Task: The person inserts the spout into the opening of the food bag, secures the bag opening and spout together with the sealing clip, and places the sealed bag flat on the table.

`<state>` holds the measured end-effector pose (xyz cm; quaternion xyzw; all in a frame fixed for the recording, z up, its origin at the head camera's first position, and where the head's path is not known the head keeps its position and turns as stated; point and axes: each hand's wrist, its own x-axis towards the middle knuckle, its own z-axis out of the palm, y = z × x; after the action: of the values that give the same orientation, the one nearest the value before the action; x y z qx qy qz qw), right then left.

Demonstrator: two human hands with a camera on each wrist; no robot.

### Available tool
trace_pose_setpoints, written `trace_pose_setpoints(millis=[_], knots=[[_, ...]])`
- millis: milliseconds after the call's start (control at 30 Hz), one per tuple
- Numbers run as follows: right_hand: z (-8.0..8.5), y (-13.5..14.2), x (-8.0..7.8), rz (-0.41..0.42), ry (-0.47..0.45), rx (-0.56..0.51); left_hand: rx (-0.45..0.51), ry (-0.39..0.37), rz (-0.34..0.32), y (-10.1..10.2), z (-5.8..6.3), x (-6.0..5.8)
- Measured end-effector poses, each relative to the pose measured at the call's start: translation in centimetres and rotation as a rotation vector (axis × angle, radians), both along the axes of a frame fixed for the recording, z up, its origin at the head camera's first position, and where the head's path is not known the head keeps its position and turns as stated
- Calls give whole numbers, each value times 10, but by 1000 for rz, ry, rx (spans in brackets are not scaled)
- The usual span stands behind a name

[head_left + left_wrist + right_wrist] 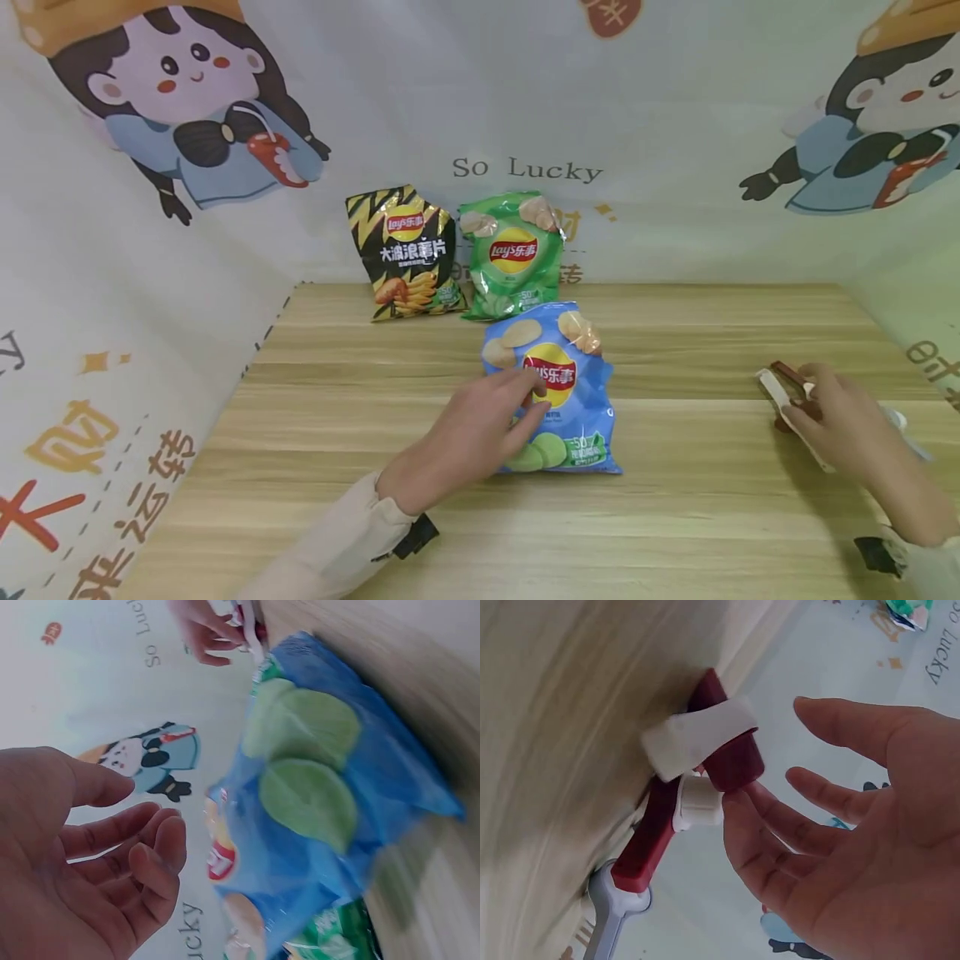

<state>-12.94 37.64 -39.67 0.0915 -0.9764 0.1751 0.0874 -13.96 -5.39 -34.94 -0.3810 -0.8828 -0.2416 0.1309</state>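
Observation:
A blue Lay's chip bag (581,417) stands in the middle of the wooden table, tilted back. My left hand (480,425) is in front of it, overlapping its left side in the head view. In the left wrist view that hand (112,855) has loosely bent fingers with nothing between them, apart from the bag. At the right, my right hand (840,417) is over several dark red and white clips (780,383). In the right wrist view, a fingertip of my right hand (840,817) is right at a dark red clip (739,761), while the thumb stands away from it.
Behind the blue bag, a black-and-yellow chip bag (405,258) and a green chip bag (513,258) lean against the printed backdrop (675,225). A grey-white clip (615,896) lies by the red ones. The wooden table (337,375) meets the backdrop on its sides.

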Motion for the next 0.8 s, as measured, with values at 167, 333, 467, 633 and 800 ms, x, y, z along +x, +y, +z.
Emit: trace_pose_setpoints(millis=[167, 333, 467, 633, 800], knots=[[0, -1, 0, -22, -117, 44, -43, -22, -47, 16, 10, 2], [-5, -3, 2, 20, -155, 70, -70, -41, -118, 33, 16, 3], [-8, -3, 2, 34, -157, 46, -73, -36, -155, 46, 19, 1], [-10, -4, 2, 54, -196, -25, -82, -93, -175, 58, 20, -1], [-9, -12, 6, 81, -132, -33, -71, -146, -192, 64, 14, -1]])
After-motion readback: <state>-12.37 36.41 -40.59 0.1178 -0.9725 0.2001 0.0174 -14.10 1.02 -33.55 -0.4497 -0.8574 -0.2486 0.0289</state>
